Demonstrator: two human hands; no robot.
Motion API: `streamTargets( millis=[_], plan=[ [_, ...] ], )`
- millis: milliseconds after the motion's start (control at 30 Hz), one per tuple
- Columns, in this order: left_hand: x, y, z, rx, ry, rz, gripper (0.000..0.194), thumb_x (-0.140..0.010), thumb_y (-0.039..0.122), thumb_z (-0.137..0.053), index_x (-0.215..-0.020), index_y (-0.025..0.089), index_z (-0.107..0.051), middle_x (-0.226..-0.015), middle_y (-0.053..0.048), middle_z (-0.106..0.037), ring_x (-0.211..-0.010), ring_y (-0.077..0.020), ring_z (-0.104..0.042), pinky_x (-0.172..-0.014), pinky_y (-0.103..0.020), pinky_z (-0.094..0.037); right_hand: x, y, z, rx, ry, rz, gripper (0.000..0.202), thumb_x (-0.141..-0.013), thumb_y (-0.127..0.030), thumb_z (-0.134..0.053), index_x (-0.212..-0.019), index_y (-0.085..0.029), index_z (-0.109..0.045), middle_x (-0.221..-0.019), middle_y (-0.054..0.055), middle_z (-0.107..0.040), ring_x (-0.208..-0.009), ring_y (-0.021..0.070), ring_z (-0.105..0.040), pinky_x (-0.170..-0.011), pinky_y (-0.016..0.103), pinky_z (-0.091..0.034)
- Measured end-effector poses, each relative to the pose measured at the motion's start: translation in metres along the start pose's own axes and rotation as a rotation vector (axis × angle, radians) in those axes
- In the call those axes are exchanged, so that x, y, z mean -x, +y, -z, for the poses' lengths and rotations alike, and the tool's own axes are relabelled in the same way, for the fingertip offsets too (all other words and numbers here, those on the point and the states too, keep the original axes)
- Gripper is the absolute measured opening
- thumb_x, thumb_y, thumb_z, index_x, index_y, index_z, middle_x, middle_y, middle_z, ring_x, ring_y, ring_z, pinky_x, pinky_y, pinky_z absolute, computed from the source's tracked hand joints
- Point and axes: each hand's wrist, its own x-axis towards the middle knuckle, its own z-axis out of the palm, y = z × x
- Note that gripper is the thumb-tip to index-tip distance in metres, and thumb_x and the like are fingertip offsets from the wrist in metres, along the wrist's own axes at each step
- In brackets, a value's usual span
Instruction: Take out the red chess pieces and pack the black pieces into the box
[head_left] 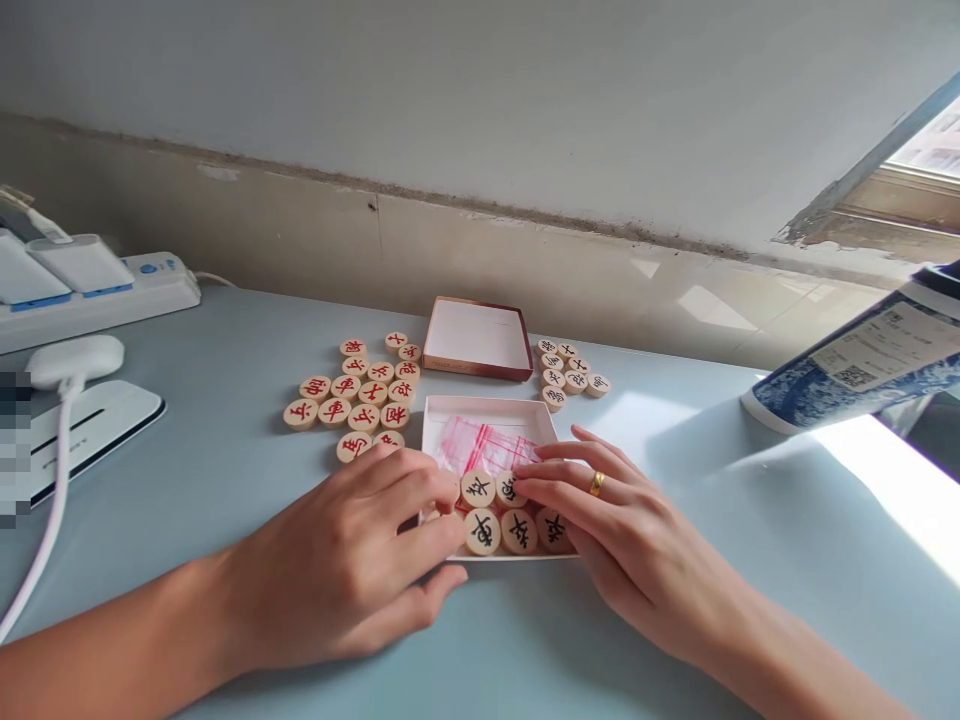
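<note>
A shallow white box (pixel 491 407) holds several round wooden xiangqi pieces (pixel 481 531) with black characters, in two rows along its near side. Behind them in the box lies a clear plastic bag with red lines (pixel 480 440). My left hand (pixel 356 555) curls over the box's left side, its fingers bent against pieces at that end and partly hiding them. My right hand (pixel 626 510), wearing a gold ring, reaches over the right side with fingers extended. Its fingertips touch a black-character piece (pixel 510 488) in the back row.
Red-character pieces (pixel 364 417) lie left of the box, black ones (pixel 576 381) at its right. The box lid (pixel 480 335) rests behind, near the wall. A blue-and-white cup (pixel 855 350) stands right; a power strip (pixel 161 280), white cable (pixel 60 500) and white device (pixel 112 425) are left.
</note>
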Motion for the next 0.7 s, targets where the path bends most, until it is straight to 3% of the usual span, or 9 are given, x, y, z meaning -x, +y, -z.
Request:
streamTargets(
  millis=[133, 367, 467, 567, 700],
  plan=[
    [0.0, -0.001, 0.0, 0.01, -0.008, -0.013, 0.011, -0.097, 0.013, -0.056, -0.093, 0.015, -0.066, -0.088, -0.004, -0.062, -0.086, -0.0207, -0.057, -0.082, -0.035, -0.044, 0.001, 0.004, -0.002, -0.038, 0.014, 0.015, 0.041, -0.093, 0.002, -0.038, -0.12, -0.016, -0.064, -0.112, 0.006, -0.074, -0.106, 0.0215, -0.064, -0.097, 0.044, -0.054],
    [0.0, -0.001, 0.0, 0.035, 0.014, 0.026, 0.01, -0.097, 0.015, -0.057, -0.099, 0.014, -0.067, -0.094, -0.005, -0.064, -0.093, -0.0213, -0.058, -0.087, -0.035, -0.044, 0.004, 0.005, 0.0, -0.046, 0.007, 0.062, 0.051, -0.083, 0.005, -0.04, -0.121, -0.02, -0.063, -0.12, 0.007, -0.072, -0.112, 0.0225, -0.065, -0.097, 0.044, -0.058],
    [-0.001, 0.0, 0.001, 0.032, 0.019, 0.026, 0.01, -0.096, 0.014, -0.057, -0.097, 0.015, -0.067, -0.092, -0.005, -0.064, -0.09, -0.0209, -0.058, -0.086, -0.035, -0.044, 0.007, 0.016, -0.002, 0.109, 0.113, -0.084, 0.052, -0.09, 0.003, -0.037, -0.128, -0.023, -0.059, -0.136, 0.009, -0.064, -0.123, 0.0227, -0.061, -0.092, 0.041, -0.062],
    [-0.002, 0.0, 0.001, 0.017, 0.035, 0.014, 0.014, -0.097, 0.012, -0.054, -0.091, 0.016, -0.066, -0.087, -0.005, -0.065, -0.086, -0.0205, -0.059, -0.082, -0.034, -0.044, 0.009, 0.035, -0.007, 0.303, 0.121, -0.261, 0.05, -0.094, -0.002, -0.035, -0.137, -0.02, -0.055, -0.149, 0.014, -0.054, -0.134, 0.0289, -0.056, -0.096, 0.052, -0.061],
    [-0.002, 0.001, 0.0, 0.002, 0.033, 0.008, 0.02, -0.098, 0.013, -0.052, -0.082, 0.016, -0.064, -0.081, -0.004, -0.063, -0.081, -0.0201, -0.058, -0.077, -0.034, -0.043, 0.008, 0.05, -0.013, 0.344, 0.061, -0.248, 0.043, -0.1, -0.012, -0.037, -0.139, -0.015, -0.054, -0.143, 0.016, -0.061, -0.136, 0.0338, -0.054, -0.101, 0.061, -0.057]
  ],
)
